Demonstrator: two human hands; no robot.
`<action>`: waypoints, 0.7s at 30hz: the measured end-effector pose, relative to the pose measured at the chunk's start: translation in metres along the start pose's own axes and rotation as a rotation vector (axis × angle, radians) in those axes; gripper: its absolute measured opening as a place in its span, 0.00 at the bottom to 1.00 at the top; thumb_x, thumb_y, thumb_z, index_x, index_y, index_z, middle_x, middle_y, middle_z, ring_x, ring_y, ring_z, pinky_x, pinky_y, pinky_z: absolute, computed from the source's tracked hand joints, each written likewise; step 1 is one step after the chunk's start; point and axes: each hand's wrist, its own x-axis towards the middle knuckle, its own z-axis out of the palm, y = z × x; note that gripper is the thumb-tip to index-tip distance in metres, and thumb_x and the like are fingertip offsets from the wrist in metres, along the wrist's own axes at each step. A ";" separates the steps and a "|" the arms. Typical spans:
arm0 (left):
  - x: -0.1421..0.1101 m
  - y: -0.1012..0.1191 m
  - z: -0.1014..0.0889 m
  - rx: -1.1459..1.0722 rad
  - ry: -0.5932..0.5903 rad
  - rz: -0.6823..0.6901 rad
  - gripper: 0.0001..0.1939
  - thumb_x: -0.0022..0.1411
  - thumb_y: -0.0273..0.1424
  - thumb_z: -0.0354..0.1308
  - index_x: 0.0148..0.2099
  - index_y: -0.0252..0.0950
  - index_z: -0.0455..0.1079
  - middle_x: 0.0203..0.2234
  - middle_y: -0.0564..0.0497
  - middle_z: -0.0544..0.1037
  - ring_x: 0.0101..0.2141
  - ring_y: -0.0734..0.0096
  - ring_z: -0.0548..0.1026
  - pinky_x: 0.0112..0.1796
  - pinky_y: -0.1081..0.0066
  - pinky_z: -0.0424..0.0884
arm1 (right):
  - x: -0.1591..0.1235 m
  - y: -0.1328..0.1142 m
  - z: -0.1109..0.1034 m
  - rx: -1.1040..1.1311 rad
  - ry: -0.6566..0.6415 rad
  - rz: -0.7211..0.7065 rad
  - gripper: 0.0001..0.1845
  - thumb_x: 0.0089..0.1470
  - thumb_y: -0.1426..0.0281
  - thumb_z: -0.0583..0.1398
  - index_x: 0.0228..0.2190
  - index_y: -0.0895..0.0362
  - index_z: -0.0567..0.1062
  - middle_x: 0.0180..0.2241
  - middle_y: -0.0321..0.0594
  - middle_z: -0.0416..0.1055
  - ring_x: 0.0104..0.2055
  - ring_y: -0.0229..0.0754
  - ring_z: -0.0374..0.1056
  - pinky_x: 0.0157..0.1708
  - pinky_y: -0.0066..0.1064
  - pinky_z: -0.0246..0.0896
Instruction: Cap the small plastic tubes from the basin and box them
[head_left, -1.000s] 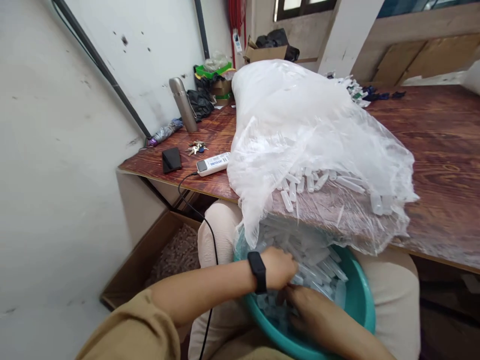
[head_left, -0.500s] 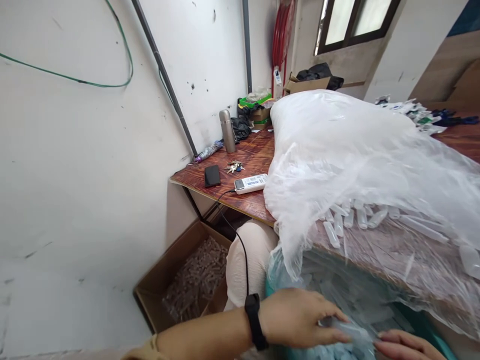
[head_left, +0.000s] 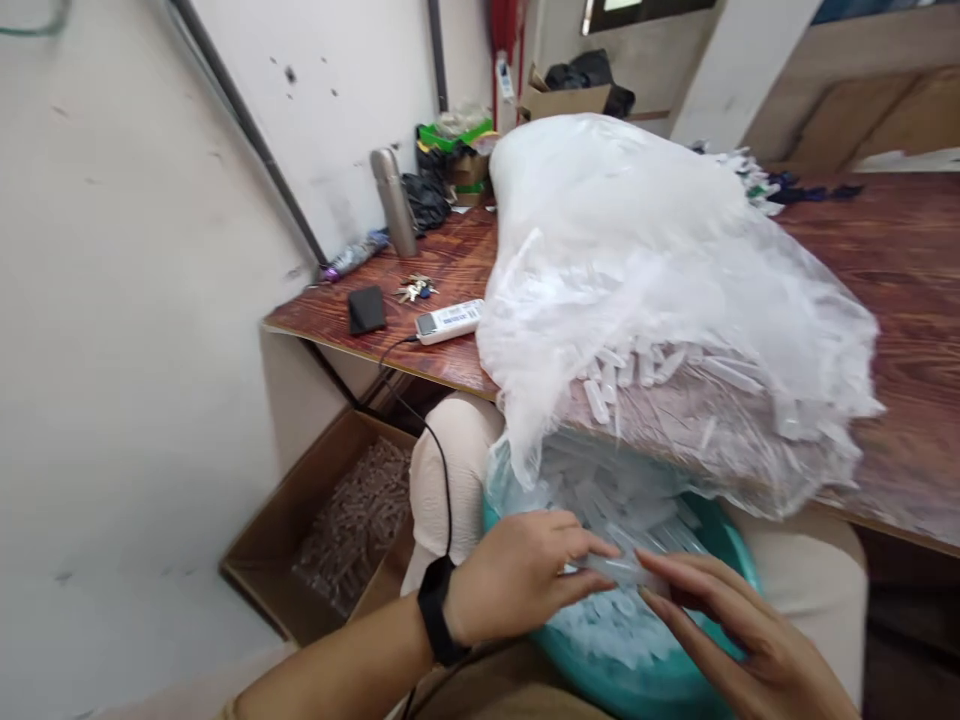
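Observation:
Over the teal basin [head_left: 600, 680], my left hand [head_left: 525, 570], with a black band at its wrist, pinches one end of a translucent plastic tube [head_left: 624, 571]. My right hand [head_left: 739, 625] has its thumb and fingertips closed on the tube's other end. The tube lies roughly level between the two hands. Below them, the basin holds translucent tubes [head_left: 592, 490] toward the back and small whitish plastic pieces [head_left: 615, 630] toward the front. The basin sits between the person's knees, against the table edge.
A big white plastic bag [head_left: 637, 220] spills tubes [head_left: 598, 400] at the table's front. Left of it are a power bank-like white device [head_left: 450, 322] with a black cable [head_left: 442, 460], keys [head_left: 416, 289], a dark wallet-like item [head_left: 366, 310] and a flask [head_left: 394, 200]. A cardboard box [head_left: 259, 550] holds clear pieces.
The view has swung right and down, showing more of the basin and both hands. My hands stay close together, with the tube now held between them.

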 end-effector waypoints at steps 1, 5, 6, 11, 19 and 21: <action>0.000 0.002 -0.001 -0.056 -0.002 -0.028 0.16 0.68 0.38 0.59 0.54 0.37 0.76 0.39 0.48 0.81 0.40 0.67 0.78 0.43 0.72 0.71 | 0.000 -0.007 0.001 0.054 0.048 0.063 0.17 0.60 0.55 0.63 0.47 0.48 0.81 0.45 0.43 0.77 0.45 0.47 0.77 0.42 0.28 0.77; 0.003 0.008 0.001 -0.285 -0.083 -0.164 0.17 0.66 0.40 0.60 0.53 0.39 0.77 0.39 0.50 0.82 0.37 0.69 0.76 0.40 0.72 0.70 | -0.001 -0.017 0.011 0.319 0.235 0.262 0.16 0.62 0.57 0.61 0.48 0.49 0.79 0.48 0.42 0.72 0.44 0.45 0.78 0.45 0.32 0.76; 0.004 0.009 0.004 -0.323 -0.107 -0.186 0.17 0.66 0.41 0.61 0.52 0.39 0.77 0.38 0.51 0.82 0.35 0.70 0.76 0.38 0.73 0.70 | -0.002 -0.016 0.014 0.371 0.253 0.285 0.15 0.63 0.58 0.61 0.48 0.49 0.78 0.49 0.43 0.72 0.44 0.46 0.78 0.46 0.33 0.76; 0.009 0.015 0.013 -0.537 -0.176 -0.289 0.15 0.65 0.40 0.60 0.48 0.36 0.77 0.32 0.52 0.80 0.31 0.72 0.72 0.35 0.73 0.67 | -0.002 -0.010 0.027 0.430 0.193 0.246 0.15 0.63 0.57 0.61 0.45 0.51 0.80 0.47 0.44 0.76 0.50 0.47 0.76 0.47 0.32 0.75; 0.008 0.017 0.004 -0.621 -0.191 -0.340 0.15 0.63 0.38 0.63 0.48 0.36 0.78 0.32 0.53 0.79 0.32 0.72 0.72 0.37 0.72 0.67 | 0.001 -0.022 -0.005 0.105 0.073 0.021 0.08 0.62 0.62 0.63 0.41 0.47 0.82 0.44 0.41 0.75 0.48 0.44 0.75 0.49 0.28 0.72; 0.007 0.017 0.003 -0.560 -0.165 -0.318 0.14 0.63 0.38 0.63 0.48 0.38 0.79 0.33 0.53 0.80 0.34 0.71 0.72 0.37 0.73 0.67 | 0.000 -0.024 -0.015 0.030 -0.007 -0.048 0.08 0.61 0.65 0.63 0.43 0.46 0.81 0.46 0.40 0.76 0.49 0.43 0.75 0.50 0.28 0.72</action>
